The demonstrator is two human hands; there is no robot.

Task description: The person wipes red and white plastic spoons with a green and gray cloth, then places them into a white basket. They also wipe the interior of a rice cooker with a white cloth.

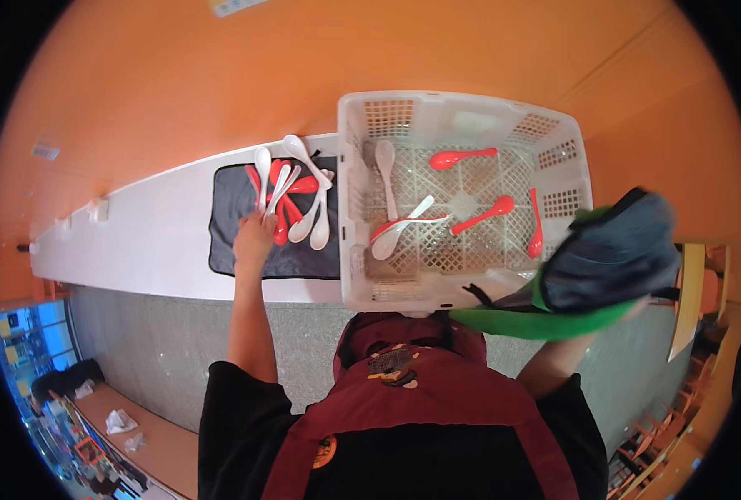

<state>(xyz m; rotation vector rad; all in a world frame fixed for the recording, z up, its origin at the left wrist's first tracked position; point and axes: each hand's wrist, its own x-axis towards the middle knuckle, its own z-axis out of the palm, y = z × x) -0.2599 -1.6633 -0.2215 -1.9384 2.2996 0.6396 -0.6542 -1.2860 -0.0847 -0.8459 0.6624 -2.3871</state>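
Observation:
A white plastic basket (464,287) stands on the white counter in front of me, with several red and white soup spoons (483,214) lying spread on its mesh floor. To its left, a dark cloth (227,250) carries a pile of red and white soup spoons (320,231). My left hand (255,237) is at the left edge of that pile, its fingers around the handle end of a white spoon or spoons. My right hand (636,309) is mostly hidden behind a bunched grey and green cloth (608,256) that it holds beyond the basket's right side; the cloth is blurred.
The white counter (139,237) runs left along an orange wall (408,44). Small pale items (98,210) sit at its far left. Behind are a brown table (164,437) with crumpled white items and a person in dark clothing (70,378). Wooden chairs (664,419) stand at the right.

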